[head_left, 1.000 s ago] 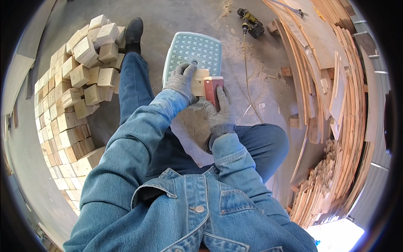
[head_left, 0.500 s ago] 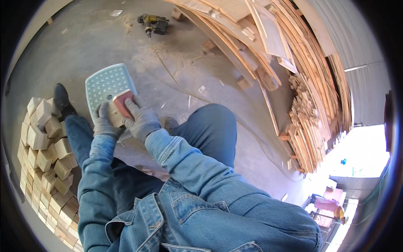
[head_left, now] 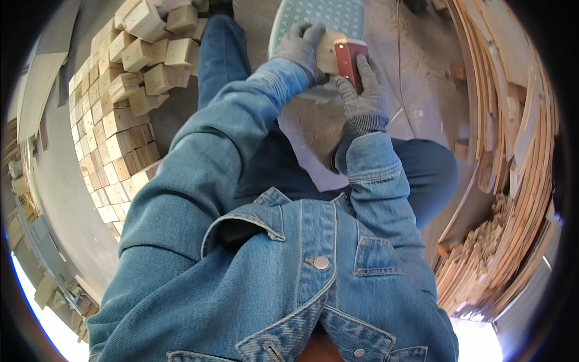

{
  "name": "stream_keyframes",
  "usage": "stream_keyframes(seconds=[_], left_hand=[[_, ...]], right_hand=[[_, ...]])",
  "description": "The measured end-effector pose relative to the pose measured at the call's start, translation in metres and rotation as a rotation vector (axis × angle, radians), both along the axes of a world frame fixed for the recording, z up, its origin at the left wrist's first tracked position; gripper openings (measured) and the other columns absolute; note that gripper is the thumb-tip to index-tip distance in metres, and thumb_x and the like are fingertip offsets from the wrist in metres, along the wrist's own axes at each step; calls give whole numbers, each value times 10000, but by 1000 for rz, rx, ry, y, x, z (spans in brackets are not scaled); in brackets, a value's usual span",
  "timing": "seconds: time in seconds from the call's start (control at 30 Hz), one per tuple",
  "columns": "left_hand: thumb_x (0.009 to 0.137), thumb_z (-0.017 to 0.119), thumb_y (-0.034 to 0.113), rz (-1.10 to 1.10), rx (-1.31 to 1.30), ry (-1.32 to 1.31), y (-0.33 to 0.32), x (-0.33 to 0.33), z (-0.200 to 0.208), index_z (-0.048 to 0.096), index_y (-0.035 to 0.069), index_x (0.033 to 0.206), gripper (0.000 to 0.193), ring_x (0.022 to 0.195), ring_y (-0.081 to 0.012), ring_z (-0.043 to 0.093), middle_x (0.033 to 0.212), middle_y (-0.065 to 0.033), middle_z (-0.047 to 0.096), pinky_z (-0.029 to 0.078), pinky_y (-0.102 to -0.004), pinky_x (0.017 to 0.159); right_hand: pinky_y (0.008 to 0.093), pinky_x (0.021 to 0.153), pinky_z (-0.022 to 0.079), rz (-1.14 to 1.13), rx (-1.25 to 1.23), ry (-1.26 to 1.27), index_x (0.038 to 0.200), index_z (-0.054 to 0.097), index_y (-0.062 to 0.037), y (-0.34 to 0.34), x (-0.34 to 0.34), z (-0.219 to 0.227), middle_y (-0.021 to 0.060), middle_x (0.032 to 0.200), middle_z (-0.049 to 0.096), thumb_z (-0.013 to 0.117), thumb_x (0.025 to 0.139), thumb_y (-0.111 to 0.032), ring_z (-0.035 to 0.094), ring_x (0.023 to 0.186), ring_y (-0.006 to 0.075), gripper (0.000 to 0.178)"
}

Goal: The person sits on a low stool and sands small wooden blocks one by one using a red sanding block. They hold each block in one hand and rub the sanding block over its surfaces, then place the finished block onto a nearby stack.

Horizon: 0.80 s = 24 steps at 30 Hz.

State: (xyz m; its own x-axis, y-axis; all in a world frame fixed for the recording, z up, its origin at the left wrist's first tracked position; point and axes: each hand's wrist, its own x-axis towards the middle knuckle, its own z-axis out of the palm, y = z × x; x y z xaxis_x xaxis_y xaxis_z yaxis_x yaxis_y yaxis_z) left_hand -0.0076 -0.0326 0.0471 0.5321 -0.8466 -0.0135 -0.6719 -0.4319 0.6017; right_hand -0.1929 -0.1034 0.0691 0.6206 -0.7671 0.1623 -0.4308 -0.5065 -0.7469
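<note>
Blocks (head_left: 123, 122) lie left of the stool (head_left: 319, 15), boards (head_left: 531, 175) right.

Left hand (head_left: 300, 45) and right hand (head_left: 367, 95) gray-gloved; held block (head_left: 345, 59) dull red with pale edge, wood piece (head_left: 327, 55) pale yellow. Stool (head_left: 332, 15) light blue-green, rows of paler marks; jacket (head_left: 271, 256) faded blue denim, trousers (head_left: 221, 54) darker blue, stacked blocks (head_left: 117, 128) cream-tan.

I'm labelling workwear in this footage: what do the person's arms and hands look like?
The left hand and right hand wear grey gloves, a darker ribbed cuff showing at the right wrist. Long, creased blue denim sleeves cover both arms.
</note>
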Motion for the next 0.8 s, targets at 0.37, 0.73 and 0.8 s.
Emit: stream_keyframes(seconds=[0.37, 0.73, 0.8], left_hand=[[573, 967, 290, -18, 14, 59, 6, 5, 10, 419, 197, 1577, 1148, 1415, -427, 478, 1522, -176, 458, 437, -471, 1209], [530, 1008, 425, -62, 76, 43, 0, 3, 4, 389, 91, 1548, 1238, 1465, -427, 382, 1547, -231, 382, 389, -449, 1248], [543, 1005, 419, -59, 58, 33, 0, 4, 3, 387, 90, 1552, 1228, 1471, -428, 378, 1555, -232, 376, 389, -454, 1248]], right_hand=[[425, 1181, 448, -43, 124, -3, 1543, 537, -62, -17, 23, -12, 253, 1552, 525, 813, 914, -228, 533, 1427, 403, 706], [488, 1151, 474, -56, -2, 56, 1504, 575, -59, 23, -10, 8, 314, 1560, 475, 833, 876, -260, 539, 1392, 476, 708], [494, 1151, 473, -41, -87, 89, 1504, 574, -63, 4, 7, 7, 320, 1562, 470, 821, 876, -267, 545, 1383, 477, 705]])
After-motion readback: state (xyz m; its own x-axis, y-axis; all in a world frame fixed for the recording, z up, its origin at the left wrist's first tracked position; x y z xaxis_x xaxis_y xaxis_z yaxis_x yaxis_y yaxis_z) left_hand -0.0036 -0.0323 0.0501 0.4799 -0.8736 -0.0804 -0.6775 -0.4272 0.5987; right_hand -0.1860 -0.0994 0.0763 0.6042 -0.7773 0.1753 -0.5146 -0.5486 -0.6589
